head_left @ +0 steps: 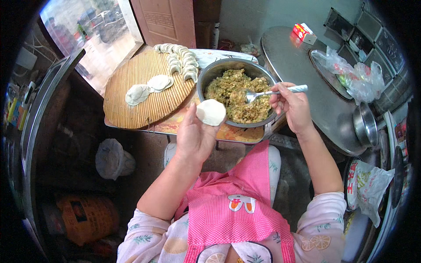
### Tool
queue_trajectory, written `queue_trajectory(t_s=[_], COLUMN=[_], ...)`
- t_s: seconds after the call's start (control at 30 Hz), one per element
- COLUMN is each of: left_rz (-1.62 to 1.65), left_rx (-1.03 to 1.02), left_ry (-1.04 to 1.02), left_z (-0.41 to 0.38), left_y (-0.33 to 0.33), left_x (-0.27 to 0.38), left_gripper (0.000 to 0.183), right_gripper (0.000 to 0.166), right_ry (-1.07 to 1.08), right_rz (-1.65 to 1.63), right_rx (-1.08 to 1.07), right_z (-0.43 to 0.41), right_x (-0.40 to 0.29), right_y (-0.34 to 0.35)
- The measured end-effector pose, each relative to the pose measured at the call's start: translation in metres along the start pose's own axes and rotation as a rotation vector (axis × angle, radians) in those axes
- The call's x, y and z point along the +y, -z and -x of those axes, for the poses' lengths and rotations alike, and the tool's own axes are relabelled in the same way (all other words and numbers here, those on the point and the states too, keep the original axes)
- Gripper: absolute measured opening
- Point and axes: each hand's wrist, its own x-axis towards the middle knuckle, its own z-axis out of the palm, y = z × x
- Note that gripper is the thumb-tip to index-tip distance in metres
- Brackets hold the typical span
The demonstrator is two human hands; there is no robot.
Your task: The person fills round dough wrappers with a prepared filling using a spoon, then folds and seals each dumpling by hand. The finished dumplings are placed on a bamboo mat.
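Observation:
A round dough wrapper (211, 112) lies flat on the fingers of my left hand (196, 134), at the near left rim of a large steel bowl (245, 125). Chopped filling (227, 85) fills much of the bowl. With my right hand (291, 107) I grip the handle of a metal spoon (279, 92), whose head dips into the filling. Left of the bowl, a round mat of thin stalks (154, 115) carries two overlapping piles of wrappers (136, 94) and, at its far right part, rows of folded dumplings (189, 62).
Mat and bowl rest on a low patterned table (164, 126). To the right, a dark round table (296, 56) bears a red tissue box (304, 33), plastic bags (365, 79) and steel bowls (365, 125). A lined bin (110, 157) stands on the floor at left. Beyond the doorway a person is blurred.

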Motion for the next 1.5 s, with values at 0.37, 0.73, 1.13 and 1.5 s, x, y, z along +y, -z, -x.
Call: queue_trajectory(t_s=[0.37,0.73,1.13,1.5], left_rz=[0.132,0.118,0.087,0.103], left_rx=[-0.212,-0.089,-0.157,-0.197], left_ry=[0.096,0.064,0.134,0.181], left_z=[-0.002,0.001,0.005,0.010], left_y=[-0.032,-0.021,-0.016,-0.022], left_x=[-0.022,-0.015,-0.015,-0.010], left_gripper=[0.057,0.050,0.054,0.057], right_gripper=[0.028,0.010,0.021,0.027], right_ry=[1.164,0.822,0.239,1.063], right_rz=[1.186,0.845,0.128,1.019], right_rx=[-0.388,-0.159,-0.039,-0.378], right_z=[0.058,0.063,0.057,0.059], right_x=[0.007,-0.008,0.004,-0.015], right_y=[-0.031,-0.013,-0.011,-0.020])
